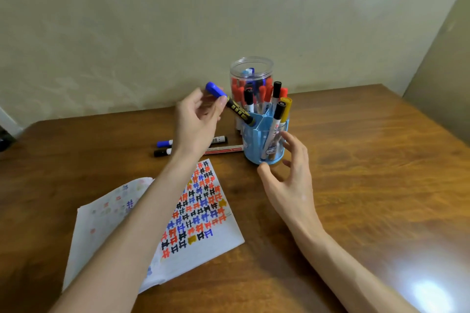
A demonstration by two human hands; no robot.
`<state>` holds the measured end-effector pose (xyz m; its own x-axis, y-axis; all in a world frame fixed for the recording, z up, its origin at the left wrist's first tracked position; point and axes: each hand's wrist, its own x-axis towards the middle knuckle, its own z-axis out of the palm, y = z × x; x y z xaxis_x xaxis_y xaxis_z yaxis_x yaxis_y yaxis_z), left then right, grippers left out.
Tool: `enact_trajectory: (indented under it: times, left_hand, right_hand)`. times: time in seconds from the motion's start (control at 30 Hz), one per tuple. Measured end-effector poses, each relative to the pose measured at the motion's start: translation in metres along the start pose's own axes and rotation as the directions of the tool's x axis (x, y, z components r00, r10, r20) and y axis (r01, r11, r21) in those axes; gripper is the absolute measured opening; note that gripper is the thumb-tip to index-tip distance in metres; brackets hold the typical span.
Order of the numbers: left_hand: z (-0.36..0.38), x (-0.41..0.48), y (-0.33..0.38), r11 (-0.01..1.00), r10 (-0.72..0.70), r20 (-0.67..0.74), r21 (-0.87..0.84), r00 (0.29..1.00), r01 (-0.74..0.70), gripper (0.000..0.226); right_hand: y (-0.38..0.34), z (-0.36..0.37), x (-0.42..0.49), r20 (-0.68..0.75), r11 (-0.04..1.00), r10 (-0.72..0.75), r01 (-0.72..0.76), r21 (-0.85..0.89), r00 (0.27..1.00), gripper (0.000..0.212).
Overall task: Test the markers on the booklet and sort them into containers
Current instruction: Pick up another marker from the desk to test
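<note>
The booklet (201,231) lies under the left forearm. The right hand (290,185), fingers spread and empty, hovers just beside the blue holder (256,145). The left hand (198,119) pinches a blue-capped marker (230,104), its lower end at the holder's rim, before a clear jar (250,68).

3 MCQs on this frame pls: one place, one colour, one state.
1. Where does the clear jar stand?
A) behind the blue holder
B) left of it
C) in front of it

2. Cap colour of the marker in the left hand?
A) red
B) blue
C) yellow

3. Right hand state?
A) pinches a pen
B) a fist
C) open

Answers:
1. A, the jar stands toward the wall, past the holder.
2. B, the cap is plainly blue.
3. C, its fingers are spread beside the holder.
</note>
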<state>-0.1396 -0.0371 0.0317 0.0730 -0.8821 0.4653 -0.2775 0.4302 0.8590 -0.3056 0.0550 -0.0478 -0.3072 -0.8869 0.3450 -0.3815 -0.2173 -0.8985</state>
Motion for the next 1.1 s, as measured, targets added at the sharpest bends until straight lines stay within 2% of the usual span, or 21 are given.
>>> enact_trajectory:
  times: [0.27, 0.43, 0.5, 0.67, 0.83, 0.97, 1.1]
  left_hand:
    - [0.016, -0.003, -0.008, 0.996, 0.01, 0.177, 0.082, 0.984, -0.025, 0.033]
    - [0.007, -0.011, -0.018, 0.992, 0.017, 0.198, 0.122, 0.98, -0.042, 0.031]
    - [-0.007, -0.012, -0.026, 0.989, -0.012, 0.178, 0.146, 0.984, -0.014, 0.028]
    - [-0.054, -0.015, -0.057, 0.917, -0.136, 0.12, 0.391, 0.984, 0.079, 0.025]
    - [-0.089, -0.026, -0.085, 0.791, -0.281, 0.132, 0.593, 0.951, 0.151, 0.036]
    - [-0.08, -0.028, -0.092, 0.768, -0.28, 0.188, 0.633, 0.941, 0.102, 0.043]
    - [-0.072, -0.024, -0.097, 0.75, -0.278, 0.197, 0.656, 0.94, 0.084, 0.035]
  right_hand:
    - [0.006, -0.003, 0.006, 0.058, 0.998, 0.041, -0.044, 0.051, 0.997, 0.083]
    - [0.006, -0.001, 0.005, -0.065, 0.999, -0.014, 0.016, 0.032, 0.998, 0.061]
    - [0.005, 0.0, 0.003, -0.069, 0.999, -0.036, 0.038, 0.023, 0.997, 0.053]
    - [0.004, 0.01, -0.002, 0.087, 0.995, -0.092, 0.089, 0.04, 0.992, 0.041]
    - [0.003, 0.024, -0.009, 0.235, 0.989, -0.146, 0.143, 0.031, 0.961, 0.04]
    - [0.003, 0.026, -0.01, 0.259, 0.989, -0.148, 0.146, 0.028, 0.954, 0.04]
    - [0.003, 0.027, -0.011, 0.278, 0.989, -0.146, 0.15, 0.007, 0.949, 0.041]
